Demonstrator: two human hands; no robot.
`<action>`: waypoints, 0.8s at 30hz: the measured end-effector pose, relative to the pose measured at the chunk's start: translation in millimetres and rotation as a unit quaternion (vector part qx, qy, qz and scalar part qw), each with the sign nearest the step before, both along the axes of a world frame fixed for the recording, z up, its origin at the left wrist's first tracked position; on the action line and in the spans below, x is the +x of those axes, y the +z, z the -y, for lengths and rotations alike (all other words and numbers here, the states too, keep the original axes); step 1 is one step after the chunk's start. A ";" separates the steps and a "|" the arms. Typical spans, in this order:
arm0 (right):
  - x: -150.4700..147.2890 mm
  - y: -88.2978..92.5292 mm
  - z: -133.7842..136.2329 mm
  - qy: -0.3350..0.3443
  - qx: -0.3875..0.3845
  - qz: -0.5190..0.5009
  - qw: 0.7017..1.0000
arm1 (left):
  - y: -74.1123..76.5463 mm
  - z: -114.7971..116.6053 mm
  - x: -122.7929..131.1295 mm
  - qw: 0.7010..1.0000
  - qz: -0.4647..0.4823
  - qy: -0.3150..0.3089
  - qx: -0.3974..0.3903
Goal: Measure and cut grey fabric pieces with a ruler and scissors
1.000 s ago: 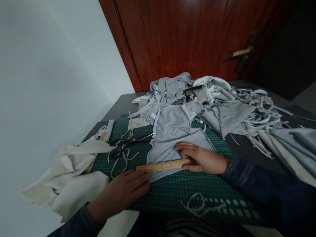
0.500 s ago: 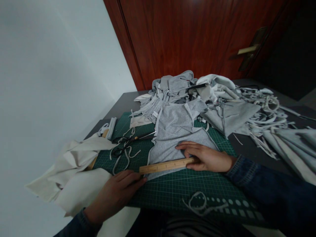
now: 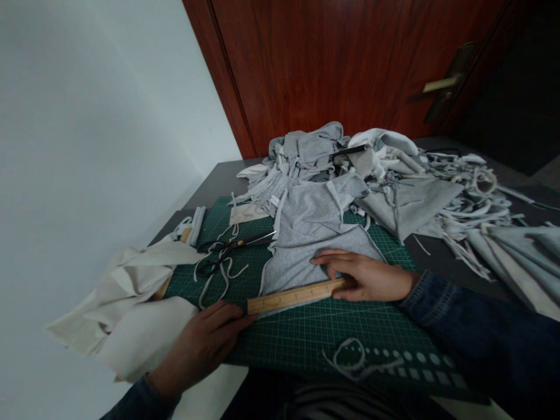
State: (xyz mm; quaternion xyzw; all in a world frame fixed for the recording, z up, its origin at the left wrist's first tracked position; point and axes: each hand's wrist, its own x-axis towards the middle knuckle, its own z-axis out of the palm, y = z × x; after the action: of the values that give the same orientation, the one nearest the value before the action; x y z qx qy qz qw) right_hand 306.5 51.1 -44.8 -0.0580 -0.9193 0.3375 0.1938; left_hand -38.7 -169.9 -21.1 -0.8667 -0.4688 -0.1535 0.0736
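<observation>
A wooden ruler point(image 3: 293, 296) lies across the near edge of a grey knit cloth point(image 3: 306, 248), with a narrow strip of cloth showing below it. My right hand point(image 3: 361, 275) grips the ruler's right end at the thumb, while its index finger rests on the cloth. At the ruler's left end, my left hand point(image 3: 203, 335) has its fingers and thumb closed at the cloth's near left corner; the pinched part is hidden. Left of the cloth, black-handled scissors point(image 3: 236, 245) lie with their tips against its edge.
A green cutting mat point(image 3: 280, 338) covers the near table. Pale cloth point(image 3: 149, 332) is heaped at its left. Grey scraps point(image 3: 306, 151) and a tangle of strips point(image 3: 472, 204) pile up at the back and right. A loose strip point(image 3: 356, 370) lies near the front edge.
The ruler's left end has shifted slightly toward me, leaving a thinner strip of cloth below it. My left thumb has drawn back a little to the left. The right hand has barely moved.
</observation>
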 end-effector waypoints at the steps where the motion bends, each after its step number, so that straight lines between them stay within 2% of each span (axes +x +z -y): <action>1: -0.2 0.6 0.1 0.004 0.008 0.000 1.000 | -0.3 0.2 0.0 1.000 -0.003 0.000 0.003; 6: -0.4 2.5 -0.9 0.031 0.040 -0.009 0.999 | -0.6 2.2 -0.3 0.999 -0.024 -0.003 0.026; 14: -2.7 2.8 -4.3 0.062 0.028 -0.016 0.998 | 0.5 2.4 0.3 0.998 -0.043 -0.009 0.043; 24: -3.5 -2.2 -3.7 0.051 0.005 -0.025 0.998 | -1.3 4.9 -1.6 0.998 -0.043 -0.007 0.045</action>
State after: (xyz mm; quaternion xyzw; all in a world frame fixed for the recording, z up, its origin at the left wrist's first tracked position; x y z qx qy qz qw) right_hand 303.0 54.8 -47.1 -0.0018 -0.9177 0.3433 0.1999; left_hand -40.4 -174.8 -22.5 -0.8718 -0.4514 -0.1376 0.1314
